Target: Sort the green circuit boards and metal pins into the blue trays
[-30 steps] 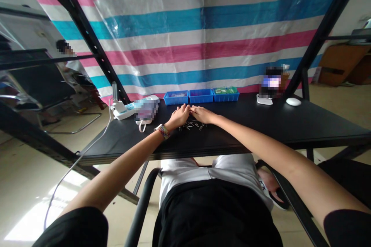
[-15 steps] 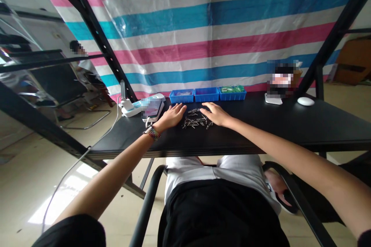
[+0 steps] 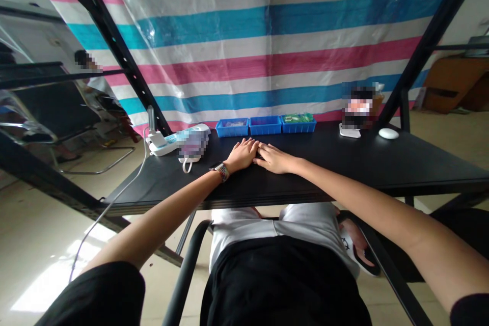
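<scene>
- On the black table top [image 3: 344, 160], the left hand [image 3: 241, 154] and the right hand [image 3: 275, 159] lay palm down, fingers stretched out flat, their fingertips meeting or very nearly so in front of the body.
- Neither hand showed a pinch or a grip; whatever may have lain beneath the palms was covered, and the dark gap between the fingers was too small to read fairly.
- Straight beyond the fingertips, apart from them, stood the blue bins, set end to end with the row's long axis running left to right, crosswise to the reach of the arms.
- Nearest the left hand was the left bin [image 3: 232, 132]; the middle bin [image 3: 265, 130] sat ahead of the meeting fingertips, about as near to one hand as to the other; the right bin [image 3: 298, 128] lay closer to the right hand.
- Counted: two hands, three bins, one wristband [image 3: 222, 171] on the left wrist.
- Pale, clear-looking contents showed in the left bin, green ones in the right; their pieces could not be counted.
- Farther left were one power strip [image 3: 164, 146] and one blurred device [image 3: 193, 143]; well to the right, one white stand [image 3: 349, 131] and one white oval object [image 3: 388, 133].
</scene>
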The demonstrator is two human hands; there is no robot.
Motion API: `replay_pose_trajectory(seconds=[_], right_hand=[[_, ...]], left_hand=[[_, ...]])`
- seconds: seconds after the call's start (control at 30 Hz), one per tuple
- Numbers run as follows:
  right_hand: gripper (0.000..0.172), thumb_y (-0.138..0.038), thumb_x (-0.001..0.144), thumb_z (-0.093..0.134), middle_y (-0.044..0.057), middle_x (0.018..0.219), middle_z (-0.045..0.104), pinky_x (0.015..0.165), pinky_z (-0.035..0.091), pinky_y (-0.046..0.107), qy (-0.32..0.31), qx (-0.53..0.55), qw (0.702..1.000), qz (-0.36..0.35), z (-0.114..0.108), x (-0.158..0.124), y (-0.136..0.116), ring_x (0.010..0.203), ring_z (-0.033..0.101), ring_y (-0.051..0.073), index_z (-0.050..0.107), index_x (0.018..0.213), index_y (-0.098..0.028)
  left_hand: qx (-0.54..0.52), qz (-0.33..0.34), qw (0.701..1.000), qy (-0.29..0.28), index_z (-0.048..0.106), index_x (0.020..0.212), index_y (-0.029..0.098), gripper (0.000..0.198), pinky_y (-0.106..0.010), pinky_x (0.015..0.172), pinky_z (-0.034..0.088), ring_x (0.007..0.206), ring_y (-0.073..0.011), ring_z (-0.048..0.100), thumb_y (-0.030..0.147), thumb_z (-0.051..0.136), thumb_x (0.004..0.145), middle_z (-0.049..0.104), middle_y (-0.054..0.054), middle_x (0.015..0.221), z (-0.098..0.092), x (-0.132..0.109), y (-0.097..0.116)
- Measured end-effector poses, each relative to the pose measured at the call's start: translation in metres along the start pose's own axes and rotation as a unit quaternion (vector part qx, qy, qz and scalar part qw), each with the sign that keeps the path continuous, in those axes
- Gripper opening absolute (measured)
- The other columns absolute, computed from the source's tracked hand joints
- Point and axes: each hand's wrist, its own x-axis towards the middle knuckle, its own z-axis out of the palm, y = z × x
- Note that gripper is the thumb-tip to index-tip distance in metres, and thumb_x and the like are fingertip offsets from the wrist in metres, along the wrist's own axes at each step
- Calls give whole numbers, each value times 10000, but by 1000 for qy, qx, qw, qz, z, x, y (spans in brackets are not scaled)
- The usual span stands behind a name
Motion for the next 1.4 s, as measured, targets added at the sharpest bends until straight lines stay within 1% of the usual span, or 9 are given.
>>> replay_pose_trajectory(seconds=[0.17,0.37,0.57,0.73,0.9,1.1,1.17,1.3,1.4], right_hand=[[541,-479,1118,515,205,1616,567,1274,430,505,34,-9,999,-37,-10,-3,17,1510,544,335,590,1542,-152],[233,-226,1070,574,178,1242,738,1106,530,455,86,-31,995,-36,-20,-1,37,1202,681,303,744,1201,-137],[288,-47,952,518,126,1083,764,1025,535,379,115,-3,993,-18,-23,7,51,1077,697,266,778,995,-163],[261,-45,856,612,106,1060,806,972,561,366,148,36,988,18,-26,11,58,1008,739,253,813,978,-158],[297,-77,860,604,93,1043,838,938,590,360,208,89,971,72,-38,17,74,956,772,229,862,978,-164],[343,-35,805,654,86,957,838,887,586,327,141,33,979,141,-54,26,92,885,760,221,879,1041,-139],[359,-39,831,663,86,971,837,898,578,323,118,10,984,133,-55,30,92,902,758,222,879,1097,-145],[282,-130,929,697,101,1053,836,967,560,337,103,-34,986,124,-53,41,82,992,760,241,878,1141,-175],[249,-161,964,699,99,1101,831,961,553,338,101,-60,982,148,-49,47,71,1031,756,252,881,1127,-212]], left_hand=[[-49,-42,998,-15,467,1641,126,534,-579,1282,383,1610,-384,417,268,358,1138,462,-246,1703,4,14,4],[-163,-61,984,20,638,1446,157,476,-480,1213,457,1438,-332,617,340,300,1163,684,-183,1491,1,27,12],[-274,-87,956,56,739,1122,156,481,-361,1029,525,1135,-291,740,417,336,1156,795,-155,1161,-8,35,22],[-364,-135,919,66,777,1047,149,561,-369,997,529,1121,-309,735,437,307,1146,815,-137,1135,-9,43,24],[-480,-167,856,93,803,1127,114,508,-377,1113,511,1215,-294,717,431,409,1084,807,-136,1254,2,53,-1],[-579,-134,799,92,807,1041,125,422,-393,1073,570,1135,-260,753,440,529,999,813,-173,1224,6,57,-39],[-546,-149,819,91,811,1023,126,418,-376,1017,591,1089,-255,762,417,513,995,821,-170,1185,3,54,-48],[-382,-133,911,83,850,996,145,330,-376,979,589,1040,-279,760,310,575,916,841,-121,1080,-3,48,-58],[-308,-112,943,60,875,1012,178,300,-362,980,582,1015,-276,766,276,625,879,848,-89,1054,-2,47,-58]])
